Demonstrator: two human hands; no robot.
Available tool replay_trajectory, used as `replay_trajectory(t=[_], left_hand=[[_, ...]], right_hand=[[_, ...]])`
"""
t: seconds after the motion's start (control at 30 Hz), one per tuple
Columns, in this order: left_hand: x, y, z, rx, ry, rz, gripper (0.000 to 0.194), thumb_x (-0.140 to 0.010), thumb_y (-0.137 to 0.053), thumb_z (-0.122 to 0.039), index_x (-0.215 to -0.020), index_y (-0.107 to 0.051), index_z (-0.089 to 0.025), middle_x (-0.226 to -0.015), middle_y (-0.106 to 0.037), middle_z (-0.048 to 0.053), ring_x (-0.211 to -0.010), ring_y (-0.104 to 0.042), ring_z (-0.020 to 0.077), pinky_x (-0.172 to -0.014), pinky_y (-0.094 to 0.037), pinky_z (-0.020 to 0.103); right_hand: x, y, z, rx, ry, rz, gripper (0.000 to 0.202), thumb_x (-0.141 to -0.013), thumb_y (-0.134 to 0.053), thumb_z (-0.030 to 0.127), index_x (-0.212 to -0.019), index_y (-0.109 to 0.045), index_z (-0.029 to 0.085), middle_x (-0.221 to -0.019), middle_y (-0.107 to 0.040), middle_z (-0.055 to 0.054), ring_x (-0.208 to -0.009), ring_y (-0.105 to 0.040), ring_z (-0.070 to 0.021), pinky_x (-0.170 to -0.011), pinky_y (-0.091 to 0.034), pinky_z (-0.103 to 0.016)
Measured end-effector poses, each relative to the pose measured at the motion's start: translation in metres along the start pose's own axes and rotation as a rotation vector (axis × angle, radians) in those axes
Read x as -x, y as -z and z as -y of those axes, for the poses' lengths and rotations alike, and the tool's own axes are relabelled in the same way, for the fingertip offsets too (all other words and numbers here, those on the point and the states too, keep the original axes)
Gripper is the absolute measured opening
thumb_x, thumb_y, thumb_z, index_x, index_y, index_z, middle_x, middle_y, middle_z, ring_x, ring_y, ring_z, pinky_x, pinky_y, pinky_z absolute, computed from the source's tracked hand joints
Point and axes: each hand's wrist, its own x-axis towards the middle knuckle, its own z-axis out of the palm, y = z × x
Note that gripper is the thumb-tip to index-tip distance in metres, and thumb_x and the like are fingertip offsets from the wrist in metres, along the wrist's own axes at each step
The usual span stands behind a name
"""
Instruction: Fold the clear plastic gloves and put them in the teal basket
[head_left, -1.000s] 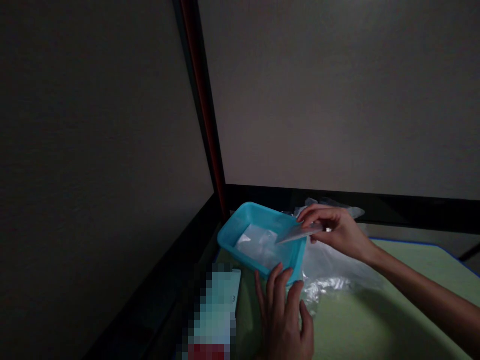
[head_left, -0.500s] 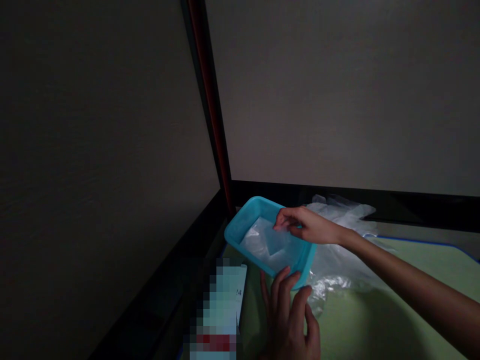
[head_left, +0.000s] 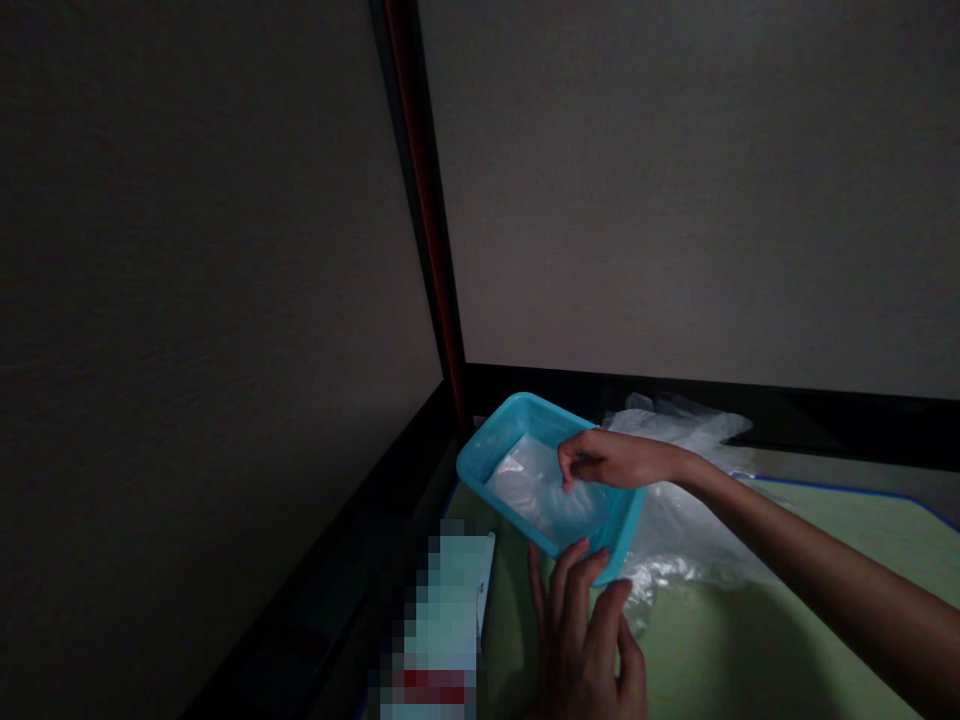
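Observation:
A light-blue rectangular tray (head_left: 487, 445) sits tilted toward the wall corner, with clear plastic packets (head_left: 529, 485) lying in it. Over the tray's right part is my right hand (head_left: 600, 458), its fingers bent together and pointing down at the plastic; what they hold, if anything, is too small to name. My left hand (head_left: 589, 630) is at the near edge of the tray, fingers spread, the fingertips touching the rim. Crumpled clear plastic bags (head_left: 682, 530) lie right of the tray, partly behind my right forearm.
A pale booklet or sheet (head_left: 450, 600), partly pixelated, lies left of my left hand. The green mat (head_left: 697, 660) with a blue edge spreads to the right. Walls (head_left: 675, 200) with dark baseboards meet at a red-brown post (head_left: 431, 200) behind the tray.
My right hand has moved slightly down and right, its fingers lower over the plastic. The tray appears a little further right, and a bluish square piece seen below my fingers no longer stands out.

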Motion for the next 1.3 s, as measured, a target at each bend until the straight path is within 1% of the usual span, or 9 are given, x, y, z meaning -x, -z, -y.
replay_trajectory(t=[0.1,0.23,0.33,0.47,0.57,0.77,0.93,1.13,1.3], left_hand=[[0.000,0.001,0.000,-0.023,-0.009,0.013,0.029,-0.074,-0.040,-0.001,-0.087,-0.059,-0.019,-0.101,-0.057,0.006,-0.108,-0.048,0.0223,-0.100,-0.025,0.051],[-0.001,0.002,-0.001,-0.038,0.002,0.027,0.029,-0.073,-0.041,-0.001,-0.087,-0.059,-0.020,-0.101,-0.057,0.006,-0.109,-0.047,0.0224,-0.101,-0.025,0.051],[-0.001,0.002,-0.002,-0.031,0.013,0.030,0.030,-0.073,-0.041,-0.001,-0.087,-0.059,-0.020,-0.101,-0.058,0.005,-0.108,-0.047,0.0224,-0.101,-0.025,0.051],[0.000,-0.001,-0.002,-0.019,0.017,0.024,0.029,-0.075,-0.040,-0.002,-0.086,-0.059,-0.020,-0.100,-0.058,0.005,-0.107,-0.048,0.0226,-0.100,-0.025,0.052],[0.001,-0.003,-0.001,-0.001,0.012,-0.006,0.029,-0.075,-0.039,-0.003,-0.086,-0.059,-0.020,-0.100,-0.058,0.006,-0.106,-0.048,0.0227,-0.100,-0.024,0.052],[0.000,0.000,0.000,-0.001,-0.004,0.059,0.029,-0.074,-0.041,-0.003,-0.089,-0.059,-0.019,-0.102,-0.057,0.006,-0.108,-0.047,0.0233,-0.100,-0.025,0.051],[-0.001,0.001,-0.001,0.000,-0.001,0.057,0.029,-0.073,-0.041,-0.002,-0.088,-0.059,-0.019,-0.101,-0.058,0.006,-0.107,-0.049,0.0225,-0.101,-0.023,0.051],[0.000,0.000,-0.003,0.018,0.023,0.063,0.030,-0.073,-0.040,-0.001,-0.088,-0.059,-0.020,-0.100,-0.058,0.005,-0.107,-0.048,0.0224,-0.101,-0.022,0.052],[0.001,-0.001,-0.002,0.027,0.036,0.067,0.030,-0.074,-0.040,-0.001,-0.088,-0.059,-0.020,-0.102,-0.058,0.005,-0.108,-0.047,0.0223,-0.102,-0.021,0.052]], right_hand=[[-0.004,0.000,-0.001,-0.024,-0.042,0.010,0.016,-0.069,-0.043,0.003,-0.066,-0.055,0.014,-0.069,-0.063,-0.003,-0.068,-0.057,-0.0137,-0.066,-0.043,-0.025],[-0.007,-0.004,-0.002,-0.051,-0.074,-0.087,0.013,-0.070,-0.041,0.005,-0.070,-0.051,0.014,-0.076,-0.063,-0.004,-0.069,-0.056,-0.0132,-0.064,-0.043,-0.025],[-0.005,-0.007,0.001,-0.061,-0.097,-0.097,0.012,-0.070,-0.042,0.006,-0.073,-0.051,0.014,-0.080,-0.063,-0.005,-0.071,-0.056,-0.0137,-0.064,-0.043,-0.025],[0.001,-0.007,0.010,0.006,-0.113,0.066,0.013,-0.066,-0.047,0.005,-0.074,-0.053,0.013,-0.079,-0.061,-0.005,-0.076,-0.056,-0.0158,-0.067,-0.042,-0.025],[0.003,-0.005,0.016,0.110,-0.131,0.219,0.014,-0.067,-0.047,0.005,-0.074,-0.054,0.013,-0.074,-0.058,-0.003,-0.071,-0.054,-0.0147,-0.062,-0.041,-0.023],[0.000,-0.008,0.023,0.107,-0.171,0.334,0.013,-0.066,-0.049,0.004,-0.068,-0.056,0.015,-0.061,-0.052,0.003,-0.059,-0.050,-0.0112,-0.052,-0.038,-0.019],[0.002,-0.005,0.023,0.106,-0.143,0.403,0.014,-0.069,-0.050,0.005,-0.070,-0.059,0.016,-0.065,-0.055,0.003,-0.066,-0.053,-0.0119,-0.059,-0.041,-0.019],[0.001,0.004,0.015,0.245,-0.083,0.309,0.021,-0.070,-0.048,0.004,-0.076,-0.064,0.016,-0.075,-0.063,-0.001,-0.074,-0.057,-0.0143,-0.065,-0.042,-0.021],[-0.009,-0.007,0.004,0.337,-0.125,0.257,0.019,-0.065,-0.051,0.002,-0.061,-0.063,0.016,-0.064,-0.063,-0.001,-0.066,-0.058,-0.0154,-0.062,-0.041,-0.023]])
